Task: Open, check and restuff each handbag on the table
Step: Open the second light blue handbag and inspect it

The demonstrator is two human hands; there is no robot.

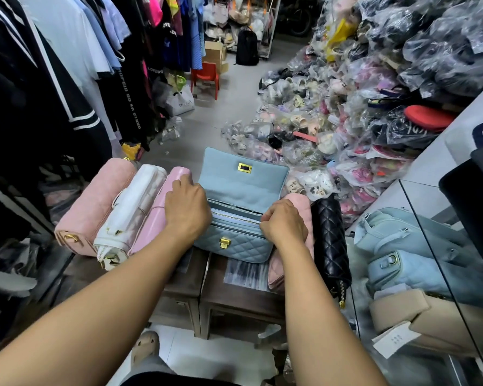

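Now | left hand [187, 210], right hand [283, 225] grip blue handbag [246, 246] | wooden table [234, 299] | grey floor [207, 118]

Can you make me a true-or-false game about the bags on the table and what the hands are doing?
1. The flap of the light blue quilted handbag is open. True.
2. Both hands are at the blue handbag. True: the left hand is at its left end and the right hand at its right end, fingers curled.
3. The black quilted handbag lies left of the blue one. False: it lies to the right.
4. The plastic chair on the floor behind is green. False: it is red.
5. The blue handbag's clasp is silver. False: it is gold.
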